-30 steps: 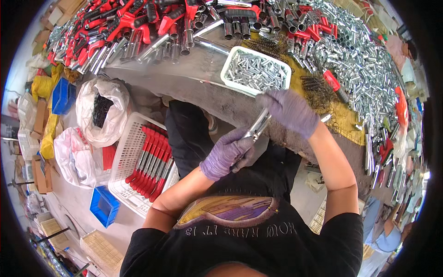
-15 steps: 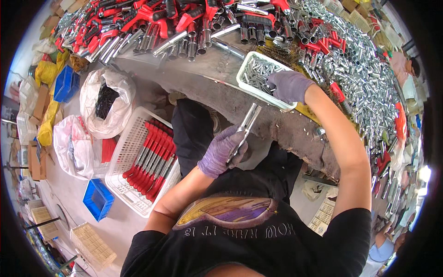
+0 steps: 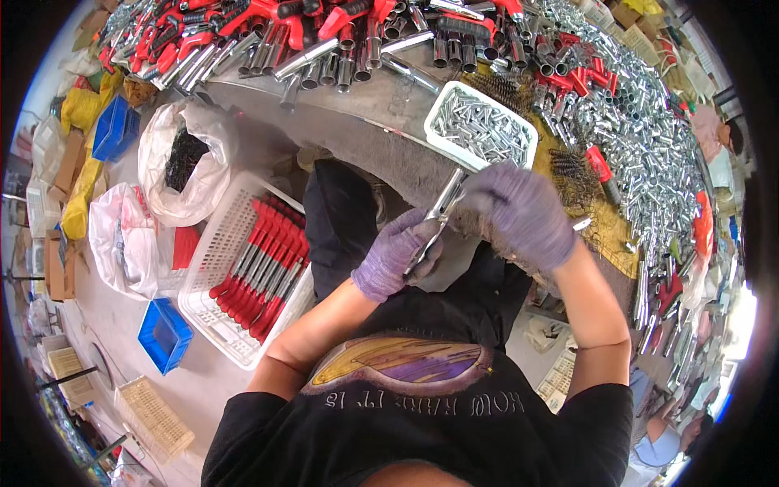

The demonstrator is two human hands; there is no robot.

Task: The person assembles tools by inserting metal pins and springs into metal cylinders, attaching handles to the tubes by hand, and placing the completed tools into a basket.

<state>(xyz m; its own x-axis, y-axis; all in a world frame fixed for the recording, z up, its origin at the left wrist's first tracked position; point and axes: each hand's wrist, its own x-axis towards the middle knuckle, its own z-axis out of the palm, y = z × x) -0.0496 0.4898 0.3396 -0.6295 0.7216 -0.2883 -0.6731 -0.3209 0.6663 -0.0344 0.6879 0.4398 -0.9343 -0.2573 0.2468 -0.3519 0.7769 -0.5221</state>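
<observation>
My left hand [image 3: 391,258], in a purple glove, is closed around a shiny metal tube [image 3: 446,197] that slants up and away above my lap. My right hand [image 3: 527,215], gloved the same way and partly smeared by motion, is at the tube's upper part with its fingers drawn together. Whether a small piece sits in those fingertips is too blurred to see. Just beyond, on the bench edge, stands a white tray [image 3: 445,148] of small metal pins [image 3: 480,123].
Red and black handles [image 3: 268,18] with chrome tubes pile along the bench's far side. Loose metal parts [image 3: 629,154] heap at the right, near dark springs [image 3: 568,165]. On the floor at left are a white basket [image 3: 197,280] of red-handled tools, white sacks [image 3: 150,166] and a blue bin [image 3: 165,337].
My right hand has left the tray of pins and come down toward me to the metal tube. My left hand keeps its hold on the tube.
</observation>
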